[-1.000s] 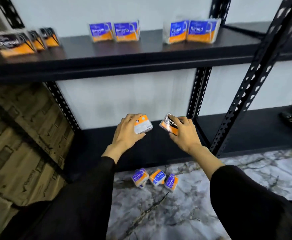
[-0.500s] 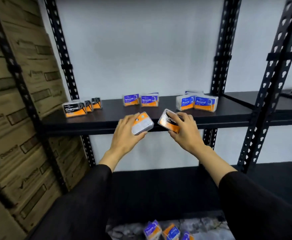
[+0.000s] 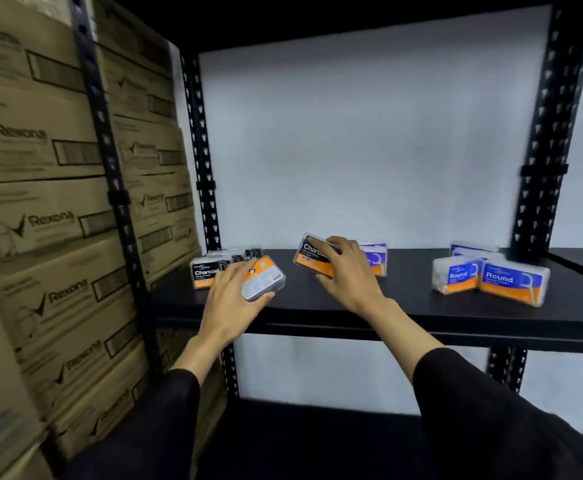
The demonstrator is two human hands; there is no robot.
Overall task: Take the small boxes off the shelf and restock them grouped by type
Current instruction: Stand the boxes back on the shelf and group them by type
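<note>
My left hand (image 3: 234, 299) grips a small box (image 3: 264, 280) with its orange-and-white back turned up, just above the black shelf (image 3: 404, 306). It hovers right beside a row of black Charcoal boxes (image 3: 206, 273) at the shelf's left end. My right hand (image 3: 347, 271) holds another Charcoal box (image 3: 312, 259) over the middle of the shelf. Behind that hand stands a blue box (image 3: 375, 259), partly hidden. Two blue Round boxes (image 3: 497, 280) stand at the right.
Stacked brown Rexona cartons (image 3: 51, 216) fill the left side, close to the shelf's black upright (image 3: 202, 161). Another perforated upright (image 3: 542, 161) rises at the right. A white wall backs the shelf, and a lower shelf (image 3: 317, 427) lies dark below.
The view has risen from the floor and lower shelf to the shelf with the boxes. Both hands have carried their boxes up and over the shelf, the left one toward the Charcoal row.
</note>
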